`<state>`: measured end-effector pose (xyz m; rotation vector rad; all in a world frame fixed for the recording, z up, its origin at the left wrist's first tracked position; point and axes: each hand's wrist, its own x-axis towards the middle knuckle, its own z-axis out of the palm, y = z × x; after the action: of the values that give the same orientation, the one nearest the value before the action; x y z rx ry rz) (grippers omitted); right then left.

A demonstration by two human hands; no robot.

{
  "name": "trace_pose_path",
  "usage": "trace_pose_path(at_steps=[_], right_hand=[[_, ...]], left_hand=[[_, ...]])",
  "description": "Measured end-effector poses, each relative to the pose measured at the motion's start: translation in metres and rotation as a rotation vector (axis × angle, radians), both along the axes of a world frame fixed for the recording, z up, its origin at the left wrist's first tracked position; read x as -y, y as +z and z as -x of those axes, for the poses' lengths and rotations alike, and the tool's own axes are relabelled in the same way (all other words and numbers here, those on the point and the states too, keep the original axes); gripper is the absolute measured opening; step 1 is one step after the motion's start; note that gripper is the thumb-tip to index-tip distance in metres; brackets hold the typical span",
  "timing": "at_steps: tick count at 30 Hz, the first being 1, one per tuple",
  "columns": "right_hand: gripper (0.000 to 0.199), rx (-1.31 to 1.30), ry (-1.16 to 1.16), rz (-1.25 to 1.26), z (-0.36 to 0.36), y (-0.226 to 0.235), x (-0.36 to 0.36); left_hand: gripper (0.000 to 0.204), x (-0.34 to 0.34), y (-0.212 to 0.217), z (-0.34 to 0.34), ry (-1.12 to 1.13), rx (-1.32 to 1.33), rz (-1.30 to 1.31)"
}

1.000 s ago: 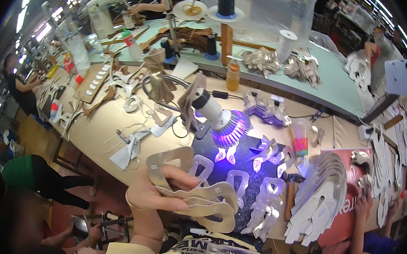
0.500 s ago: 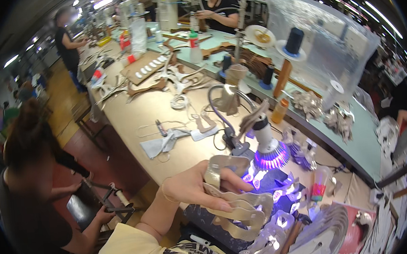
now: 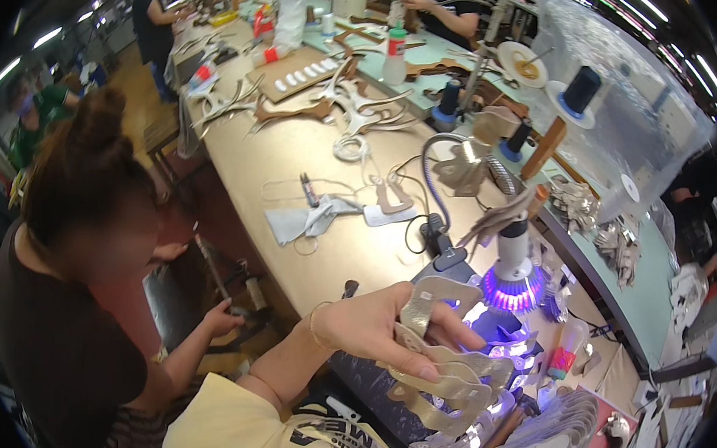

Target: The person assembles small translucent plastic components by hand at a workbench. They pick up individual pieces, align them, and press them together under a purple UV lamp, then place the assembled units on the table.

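Note:
My left hand [image 3: 376,329] reaches in from the lower left and is closed around several curved, pale gold shoe upper pieces [image 3: 465,394]. Its thumb presses on them while the fingers pass behind and between the bands. Just right of the fingers, a gooseneck lamp [image 3: 514,253] throws violet light from its bulb. Under that light, small pale cut pieces [image 3: 515,355] lie on a dark blue speckled surface [image 3: 373,385]. No part of my right hand shows.
A clear bottle with a pink-red band [image 3: 566,351] stands right of the lamp. A fanned stack of grey-white pieces [image 3: 555,429] lies at the lower right. Grey cloth [image 3: 311,219] and a cord roll [image 3: 350,148] rest on the table. A seated co-worker [image 3: 70,335] is close on the left.
The whole view has shifted, so the table and lamp sit further right and the seated co-worker appears larger. My left hand keeps its hold on the gold pieces.

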<state>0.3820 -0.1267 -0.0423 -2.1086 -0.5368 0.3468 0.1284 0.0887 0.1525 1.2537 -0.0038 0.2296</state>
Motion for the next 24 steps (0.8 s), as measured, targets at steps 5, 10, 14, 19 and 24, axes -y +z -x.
trace_pose_path(at_steps=[5, 10, 14, 19, 24], right_hand=[[0.024, -0.003, -0.012, 0.024, 0.001, -0.012, 0.001], [0.024, 0.004, -0.04, 0.034, 0.007, -0.021, 0.002], [0.025, -0.032, -0.12, 0.032, 0.012, -0.045, 0.036], [0.025, -0.22, -0.49, 0.062, 0.06, -0.129, 0.157], [0.025, -0.58, -1.039, 0.066, 0.233, -0.232, 0.276]], left_hand=[[0.053, 0.001, -0.007, 0.002, -0.015, 0.033, 0.112], [0.054, -0.003, -0.013, 0.009, -0.021, 0.111, 0.133], [0.055, -0.004, -0.014, 0.012, -0.011, 0.048, 0.143], [0.049, -0.006, -0.01, 0.022, -0.051, -0.069, 0.133], [0.044, 0.012, -0.023, 0.014, 0.026, 0.187, 0.143]])
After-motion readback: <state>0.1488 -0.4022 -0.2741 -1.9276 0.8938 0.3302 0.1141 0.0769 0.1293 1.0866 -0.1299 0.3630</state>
